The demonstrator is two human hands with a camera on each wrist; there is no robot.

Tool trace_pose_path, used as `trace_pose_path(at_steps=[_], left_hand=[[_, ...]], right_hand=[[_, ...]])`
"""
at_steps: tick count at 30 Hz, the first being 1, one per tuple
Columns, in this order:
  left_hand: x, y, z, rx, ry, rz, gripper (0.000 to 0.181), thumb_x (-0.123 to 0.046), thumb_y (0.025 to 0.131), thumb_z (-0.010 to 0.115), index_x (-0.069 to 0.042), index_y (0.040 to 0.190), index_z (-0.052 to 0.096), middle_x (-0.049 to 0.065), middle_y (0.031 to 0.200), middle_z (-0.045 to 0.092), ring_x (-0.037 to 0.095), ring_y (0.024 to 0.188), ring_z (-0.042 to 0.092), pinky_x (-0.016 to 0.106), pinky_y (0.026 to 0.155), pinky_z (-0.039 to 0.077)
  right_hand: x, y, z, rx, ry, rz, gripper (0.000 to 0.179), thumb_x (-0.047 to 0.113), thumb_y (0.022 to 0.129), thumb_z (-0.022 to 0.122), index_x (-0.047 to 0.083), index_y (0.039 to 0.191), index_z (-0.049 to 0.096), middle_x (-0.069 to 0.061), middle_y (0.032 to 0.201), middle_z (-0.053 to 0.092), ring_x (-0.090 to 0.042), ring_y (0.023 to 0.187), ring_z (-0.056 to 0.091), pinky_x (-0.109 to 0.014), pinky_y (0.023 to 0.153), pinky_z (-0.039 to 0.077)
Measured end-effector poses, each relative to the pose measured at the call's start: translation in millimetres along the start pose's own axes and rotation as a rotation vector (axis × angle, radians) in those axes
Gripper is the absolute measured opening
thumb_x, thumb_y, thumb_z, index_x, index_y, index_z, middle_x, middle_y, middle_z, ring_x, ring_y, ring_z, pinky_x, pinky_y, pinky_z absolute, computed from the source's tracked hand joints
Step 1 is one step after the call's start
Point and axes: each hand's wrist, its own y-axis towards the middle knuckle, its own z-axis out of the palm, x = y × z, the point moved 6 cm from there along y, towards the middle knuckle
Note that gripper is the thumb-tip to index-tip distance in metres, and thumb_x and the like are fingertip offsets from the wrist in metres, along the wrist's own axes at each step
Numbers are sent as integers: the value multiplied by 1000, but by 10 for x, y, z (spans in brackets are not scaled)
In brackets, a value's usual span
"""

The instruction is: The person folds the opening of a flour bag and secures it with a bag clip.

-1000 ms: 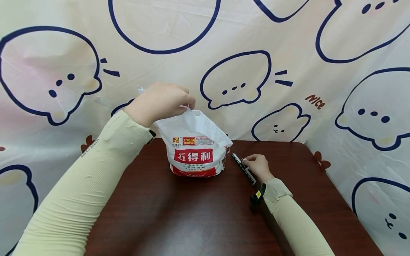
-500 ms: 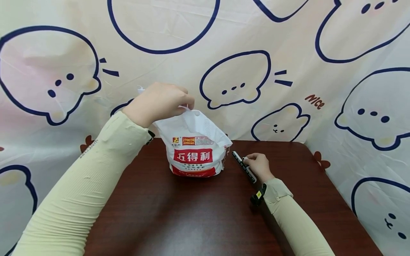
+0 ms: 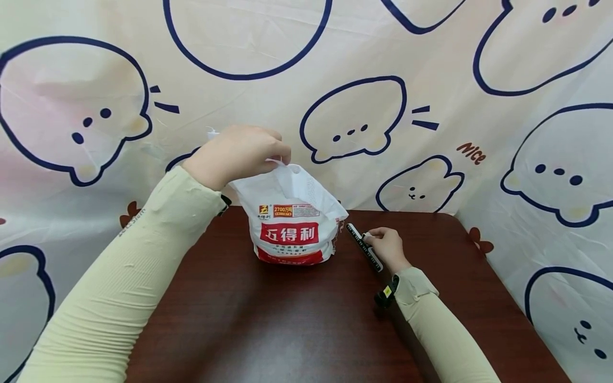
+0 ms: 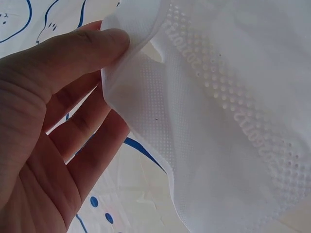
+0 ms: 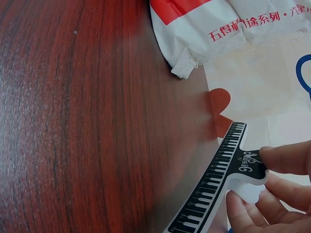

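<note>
A white flour bag (image 3: 289,223) with red and yellow print stands upright on the dark wooden table (image 3: 287,319). My left hand (image 3: 244,151) pinches the bag's top edge between thumb and fingers; in the left wrist view the thumb (image 4: 104,46) lies over the folded white rim. To the right of the bag, my right hand (image 3: 387,249) holds a long clip (image 3: 365,247) by its handle. The clip is black and white with a piano-key pattern and "Music" lettering, clearest in the right wrist view (image 5: 214,179). It stays apart from the bag.
A cloth backdrop (image 3: 349,117) with blue cartoon outlines hangs behind the table and along both sides. The table's rounded far right corner (image 3: 447,219) lies beyond the right hand. A dark wrist strap with a camera (image 3: 385,293) sits at the right cuff.
The far end of the clip has risen slightly as the right hand tilts it. The left hand and the bag stay almost still.
</note>
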Motion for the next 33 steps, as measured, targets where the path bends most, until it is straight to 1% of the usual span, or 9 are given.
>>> trace_pose_path(at_steps=[7,17,24,29,33], left_hand=[[3,-2,-5,2,-21,11,19,-7,91,75,-10,110,76,9,105,71,27,95,69,43,89,58],[-11,-20,-6,-3,-19,22,19,-7,90,76,-10,109,76,9,104,72,26,94,69,42,88,58],[-3,-18,11,5,-24,27,20,-7,90,77,-9,110,76,9,104,71,27,94,69,42,88,59],[-1,-17,9,13,-22,25,20,-7,90,77,-9,110,76,10,104,71,27,95,69,42,88,58],[-3,-23,11,16,-21,19,22,-7,89,78,-9,111,76,9,105,71,27,96,69,42,89,58]], right_hand=[[20,-1,-3,-13,4,-24,33,17,98,66,-1,126,66,-14,108,65,-27,97,62,-37,78,53],[39,-9,-13,-27,2,-30,32,17,98,66,0,125,67,-16,111,66,-29,101,63,-40,82,53],[78,-17,-48,-35,11,-69,35,18,98,65,-2,127,65,-21,120,63,-34,107,60,-45,85,52],[120,-3,-75,-64,8,-101,35,17,98,65,-2,127,66,-21,119,64,-33,105,61,-43,84,52],[164,-27,-93,-73,0,-118,34,17,97,65,-2,126,66,-21,117,65,-34,104,62,-42,83,52]])
